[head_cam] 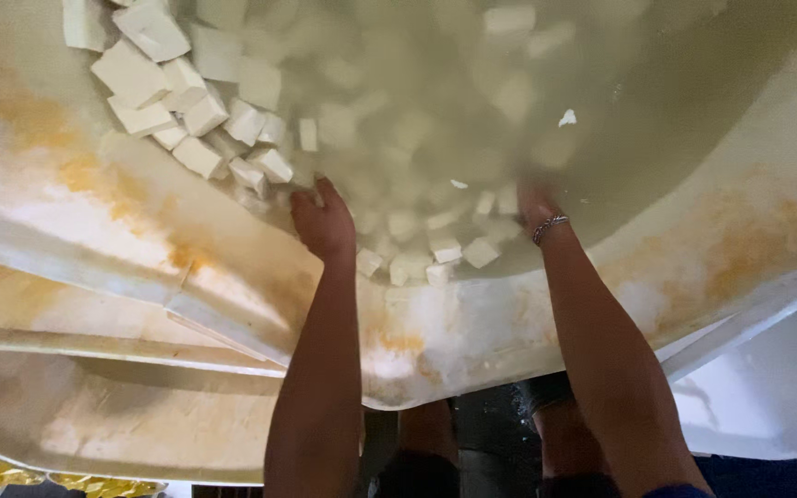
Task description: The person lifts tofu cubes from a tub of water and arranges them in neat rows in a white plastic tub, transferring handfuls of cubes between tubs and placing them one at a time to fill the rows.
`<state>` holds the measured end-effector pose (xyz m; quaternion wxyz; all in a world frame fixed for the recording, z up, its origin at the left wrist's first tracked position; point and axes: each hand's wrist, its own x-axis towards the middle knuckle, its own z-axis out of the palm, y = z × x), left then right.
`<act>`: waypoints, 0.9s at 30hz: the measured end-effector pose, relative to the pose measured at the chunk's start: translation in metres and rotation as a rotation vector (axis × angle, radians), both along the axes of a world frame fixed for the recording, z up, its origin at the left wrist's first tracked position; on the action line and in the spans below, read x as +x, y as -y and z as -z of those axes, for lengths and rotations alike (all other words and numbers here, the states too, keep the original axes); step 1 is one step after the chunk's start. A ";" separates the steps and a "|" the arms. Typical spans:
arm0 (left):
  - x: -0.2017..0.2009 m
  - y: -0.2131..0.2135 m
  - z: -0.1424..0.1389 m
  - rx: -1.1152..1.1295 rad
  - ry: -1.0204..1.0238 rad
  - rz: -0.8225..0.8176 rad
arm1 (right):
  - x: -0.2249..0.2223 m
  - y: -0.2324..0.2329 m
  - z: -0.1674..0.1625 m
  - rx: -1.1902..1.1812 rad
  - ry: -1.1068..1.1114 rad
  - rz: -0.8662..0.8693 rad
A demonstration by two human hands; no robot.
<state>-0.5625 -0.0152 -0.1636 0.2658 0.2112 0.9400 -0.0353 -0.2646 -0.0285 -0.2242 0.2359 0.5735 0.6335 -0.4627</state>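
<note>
A: What are the hands on?

B: White cubes [197, 155], blocks of something pale like curd, piled and floating in cloudy greenish liquid [601, 83] inside a big white tub [731, 249]. They sit thickest at the upper left of the tub and trail down toward its near wall, where a few loose cubes lie between the two arms.

A: And the left hand?

B: The left hand [323, 224] is above the liquid at the near edge, fingers curled loosely, with its fingertips among the cubes. I cannot tell whether it actually grips one.

A: The right?

B: The right hand [529, 201] goes into the liquid past the knuckles, so its fingers are hidden and blurred. I cannot tell whether it is open or closed. A thin metal bracelet [550, 226] circles that wrist, just above the surface.

A: What lies around the tub?

B: Its rim and outer wall carry yellow-orange stains. A second pale tub [94, 406], stained the same way, sits lower left. Below, between the forearms, the floor is dark and the person's legs show.
</note>
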 end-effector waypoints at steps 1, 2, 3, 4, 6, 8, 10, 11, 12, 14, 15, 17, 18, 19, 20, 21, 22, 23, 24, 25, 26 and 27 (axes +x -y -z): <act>0.000 0.000 0.001 0.003 0.012 0.024 | -0.001 0.000 0.001 0.005 -0.028 0.045; 0.000 -0.001 0.002 -0.005 0.016 0.060 | -0.001 0.000 0.001 0.009 -0.063 0.100; 0.000 0.000 0.003 -0.016 0.019 0.095 | -0.001 0.000 0.001 0.016 -0.095 0.149; 0.000 0.000 0.004 -0.030 0.019 0.130 | 0.000 0.001 0.002 0.013 -0.109 0.171; 0.001 0.001 0.005 -0.065 0.030 0.184 | 0.000 0.004 0.003 0.015 -0.141 0.201; 0.001 0.001 0.005 -0.108 0.092 0.191 | 0.000 0.009 0.004 -0.001 -0.143 0.213; -0.002 -0.001 0.004 -0.170 0.195 0.145 | 0.000 0.014 0.008 -0.015 -0.151 0.225; -0.004 -0.001 0.003 -0.167 0.192 0.194 | 0.000 0.016 0.009 -0.023 -0.154 0.233; -0.007 -0.001 0.003 -0.163 0.187 0.243 | -0.001 0.018 0.011 -0.024 -0.165 0.242; -0.009 -0.002 0.004 -0.217 0.190 0.303 | -0.002 0.020 0.013 -0.025 -0.172 0.250; -0.008 -0.002 0.006 -0.281 0.198 0.312 | -0.004 0.021 0.014 -0.024 -0.179 0.253; -0.006 0.000 0.009 -0.216 0.223 0.316 | -0.005 0.022 0.014 -0.026 -0.188 0.266; -0.005 0.001 0.011 -0.083 0.235 0.314 | -0.006 0.022 0.013 -0.021 -0.193 0.274; -0.004 0.001 0.012 0.051 0.249 0.313 | -0.007 0.022 0.013 -0.022 -0.199 0.274; -0.005 -0.001 0.012 -0.026 0.261 0.315 | -0.008 0.023 0.011 -0.017 -0.209 0.280; -0.008 -0.003 0.013 -0.102 0.273 0.315 | -0.009 0.022 0.011 -0.016 -0.219 0.288; -0.010 -0.004 0.013 -0.181 0.286 0.318 | -0.010 0.023 0.010 -0.016 -0.227 0.295; -0.011 -0.004 0.012 -0.187 0.365 0.047 | -0.011 0.023 0.010 -0.017 -0.231 0.305; -0.013 -0.005 0.012 -0.190 0.436 -0.227 | -0.012 0.024 0.010 -0.020 -0.237 0.312; -0.014 -0.005 0.010 -0.189 0.497 -0.505 | -0.013 0.024 0.011 -0.019 -0.244 0.319; -0.013 -0.005 0.009 -0.178 0.526 -0.464 | -0.014 0.025 0.011 -0.020 -0.246 0.328; -0.011 -0.005 0.009 -0.167 0.555 -0.423 | -0.015 0.026 0.012 -0.019 -0.253 0.336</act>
